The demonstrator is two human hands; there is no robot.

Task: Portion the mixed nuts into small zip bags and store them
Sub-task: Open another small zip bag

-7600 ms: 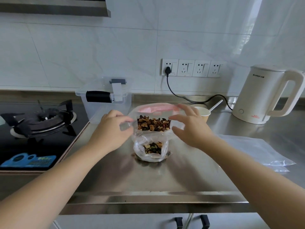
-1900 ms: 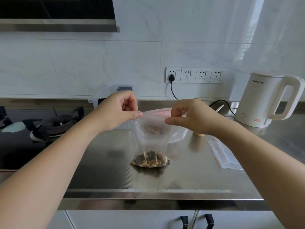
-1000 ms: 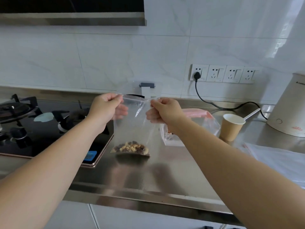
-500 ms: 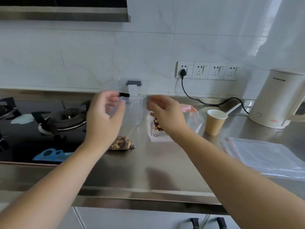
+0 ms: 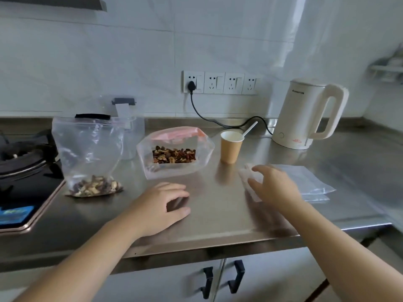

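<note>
— Resting where, the left hand?
— Bare counter, fingers loose, empty. Right hand touches empty bags at three o'clock.
— Filled bag?
— Upright, ten o'clock; nuts bag at twelve.

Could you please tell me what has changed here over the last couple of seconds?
Both hands let go of the small zip bag, which now stands alone by the stove. The left hand hovers open; the right hand reaches the empty bags. The big nut bag, cup and kettle stayed put.
</note>
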